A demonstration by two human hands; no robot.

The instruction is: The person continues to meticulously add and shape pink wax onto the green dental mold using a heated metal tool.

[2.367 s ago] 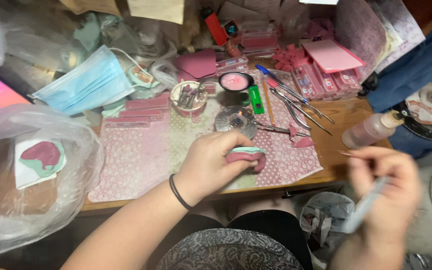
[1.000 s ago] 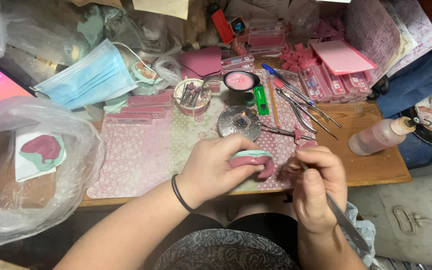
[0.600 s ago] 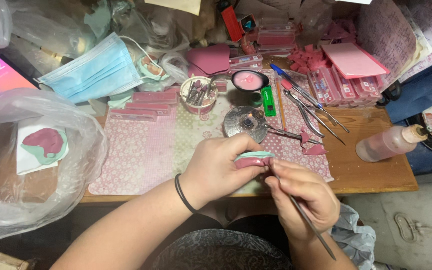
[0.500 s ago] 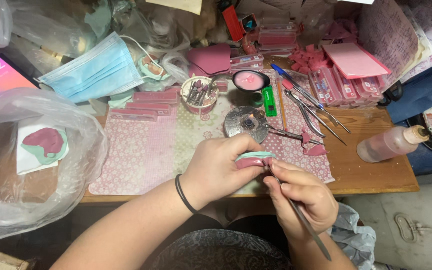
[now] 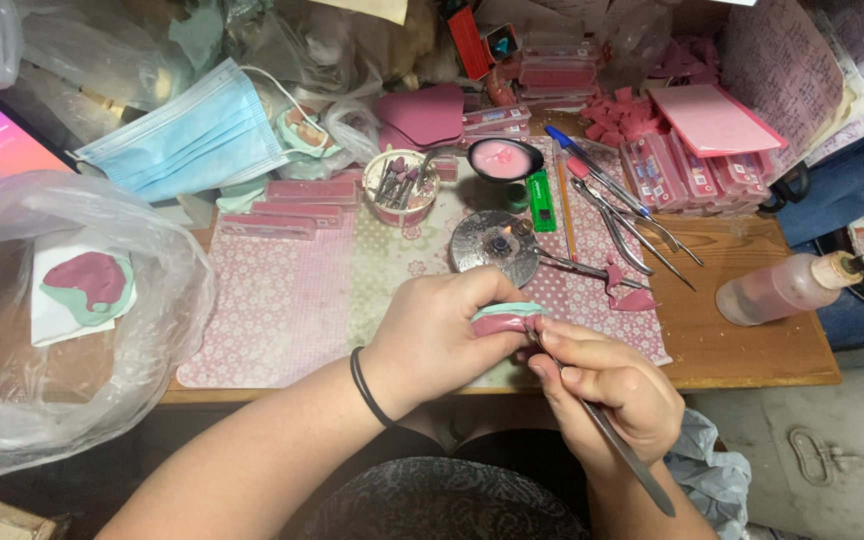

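Pink wax with a pale green rim along its top makes up the small curved block [image 5: 505, 320] that sits between the two hands, just over the near edge of the flowered mat [image 5: 282, 320] on the wooden table [image 5: 742, 340]. Its long axis runs roughly left to right, and only the upper edge and part of one side show past the fingers. The left hand [image 5: 442, 335] comes in from the lower left with a black band [image 5: 367, 385] round the wrist; it is curled tight around the block, thumb on the near side. The right hand [image 5: 607, 395] lies just beside it, knuckles up, fingers pinched shut on a slim metal tool [image 5: 617, 450]. The tool's handle slants down and to the right, and its tip meets the right end of the block. Beyond the hands, a small round metal burner [image 5: 495, 248] with a tiny flame stands on the mat.
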